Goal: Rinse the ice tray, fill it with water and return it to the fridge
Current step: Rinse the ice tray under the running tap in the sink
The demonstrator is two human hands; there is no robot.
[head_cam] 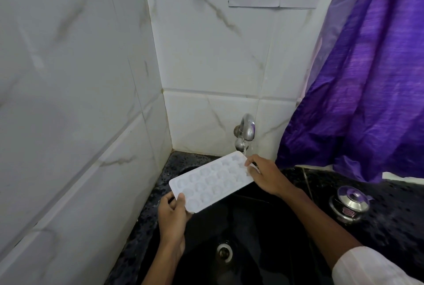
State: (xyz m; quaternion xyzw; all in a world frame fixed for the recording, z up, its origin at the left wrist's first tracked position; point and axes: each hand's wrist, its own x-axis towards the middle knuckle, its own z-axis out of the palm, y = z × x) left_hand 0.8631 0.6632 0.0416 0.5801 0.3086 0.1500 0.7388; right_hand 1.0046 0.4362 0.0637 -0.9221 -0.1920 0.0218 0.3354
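Over the black sink [252, 234], the left hand [172, 213] grips the white ice tray's [211, 183] near end and the right hand [267, 178] its far end under the running tap [246, 132], apparently rinsing; next, level it to fill.

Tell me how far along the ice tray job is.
Done: the ice tray is out of the fridge and at the sink. In hand: left hand and right hand hold it by its ends under the running tap, water hitting the far corner; rinse or fill, I cannot tell. Left: carrying it back to the fridge.
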